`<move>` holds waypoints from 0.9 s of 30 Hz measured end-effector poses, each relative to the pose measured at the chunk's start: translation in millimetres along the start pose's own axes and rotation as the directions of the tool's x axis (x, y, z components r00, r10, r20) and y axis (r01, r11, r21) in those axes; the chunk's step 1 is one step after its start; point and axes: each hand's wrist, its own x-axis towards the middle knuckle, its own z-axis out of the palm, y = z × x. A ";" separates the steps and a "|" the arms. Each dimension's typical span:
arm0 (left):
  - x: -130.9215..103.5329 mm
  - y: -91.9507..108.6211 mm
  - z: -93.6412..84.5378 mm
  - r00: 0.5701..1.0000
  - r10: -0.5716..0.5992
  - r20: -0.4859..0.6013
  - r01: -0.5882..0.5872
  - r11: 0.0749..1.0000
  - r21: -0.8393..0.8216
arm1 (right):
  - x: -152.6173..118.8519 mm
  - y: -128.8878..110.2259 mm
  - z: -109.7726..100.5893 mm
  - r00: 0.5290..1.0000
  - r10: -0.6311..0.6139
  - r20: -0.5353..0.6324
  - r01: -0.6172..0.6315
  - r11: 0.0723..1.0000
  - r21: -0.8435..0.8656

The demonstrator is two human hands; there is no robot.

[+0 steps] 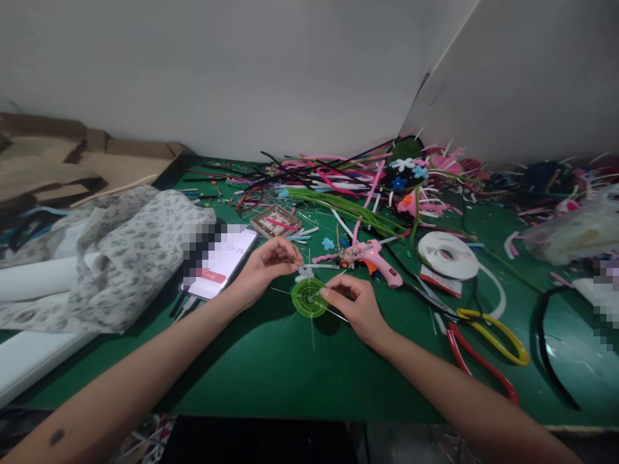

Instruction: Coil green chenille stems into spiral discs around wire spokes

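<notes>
My right hand [355, 303] pinches the right edge of a round green coil [309, 298], which looks wound from pipe cleaner. Thin pale wires stick out around the coil like spokes. A small white flower shape [304, 275] sits at the coil's top edge. Just above it, my left hand [275, 265] is closed, thumb and fingertips together at the end of a thin white strip [320, 266] that looks like pipe cleaner. To the right of the hands lies a pink glue gun [380, 261]. A small blue flower [328, 243] lies beyond the coil.
Scissors [483, 325] with red and yellow handles and a white ribbon roll [447, 255] lie right. Behind are green pipe cleaners [348, 206], a square beaded piece [275, 222] and finished flower pieces [403, 173]. A phone [222, 264] and floral cloth [140, 251] are left.
</notes>
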 end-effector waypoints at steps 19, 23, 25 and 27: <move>-1.6 0.3 0.2 0.989 -0.121 -0.083 0.121 0.993 0.000 | -0.2 0.4 -0.8 1.000 -0.006 0.005 0.006 1.000 -0.010; 0.8 0.1 1.7 0.982 -0.163 -0.095 0.160 0.986 -0.038 | 0.0 -0.1 -0.7 1.000 -0.010 0.002 0.010 1.000 -0.015; 1.9 -0.4 1.8 0.983 -0.145 -0.112 0.144 0.989 -0.015 | 0.2 -0.8 -0.3 1.000 -0.010 -0.004 0.010 1.000 -0.024; 2.7 -1.3 1.2 0.987 -0.100 -0.124 0.106 0.993 0.042 | 0.4 -1.5 0.0 1.000 -0.007 -0.004 0.007 1.000 -0.025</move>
